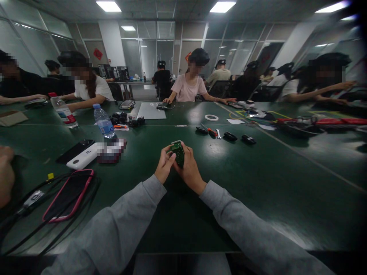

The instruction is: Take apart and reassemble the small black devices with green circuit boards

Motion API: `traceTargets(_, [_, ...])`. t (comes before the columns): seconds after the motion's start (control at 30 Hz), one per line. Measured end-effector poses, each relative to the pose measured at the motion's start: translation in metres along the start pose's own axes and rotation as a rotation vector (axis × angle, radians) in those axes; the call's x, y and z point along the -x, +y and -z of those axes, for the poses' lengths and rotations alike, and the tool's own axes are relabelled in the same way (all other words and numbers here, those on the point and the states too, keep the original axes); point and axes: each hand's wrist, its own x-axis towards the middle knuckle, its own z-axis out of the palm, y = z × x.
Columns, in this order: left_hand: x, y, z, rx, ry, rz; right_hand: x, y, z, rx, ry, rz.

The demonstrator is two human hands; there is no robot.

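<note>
Between my two hands is a small green circuit board (179, 156), tilted up above the table, with a pale metallic part along its top edge. My left hand (164, 162) grips its left side, the thumb lying across the face. Along the right side my right hand (191, 168) is wrapped, fingers behind and under it. The fingers cover much of the board's edges and back. Beyond the hands lie a screwdriver (211, 132) with an orange and black handle, a small wrench (218, 134) and several black pieces (230, 136).
On the left are a pink-edged phone (70, 196) with black cables, a white power bank (83, 156), a black phone (75, 151) and water bottles (103, 124). A roll of white tape (211, 118) lies farther back. A co-worker (190, 82) sits opposite; another person's hand (5, 172) rests at far left.
</note>
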Motion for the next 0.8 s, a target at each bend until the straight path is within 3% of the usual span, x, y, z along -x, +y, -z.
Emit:
traceTargets(0.2, [-0.002, 0.010, 0.000, -0.033, -0.061, 0.040, -0.006, 0.010, 0.008, 0.020, 0.077, -0.040])
traceTargets(0.33, [-0.008, 0.006, 0.015, -0.174, 0.072, -0.049, -0.014, 0.016, 0.016, -0.013, 0.153, -0.208])
traceTargets(0.53, [-0.017, 0.001, 0.036, -0.208, 0.222, -0.084, -0.020, 0.021, 0.018, -0.051, 0.034, -0.322])
traceTargets(0.8, [-0.017, 0.001, 0.034, -0.287, 0.188, -0.107, -0.023, 0.019, 0.008, 0.104, -0.140, -0.361])
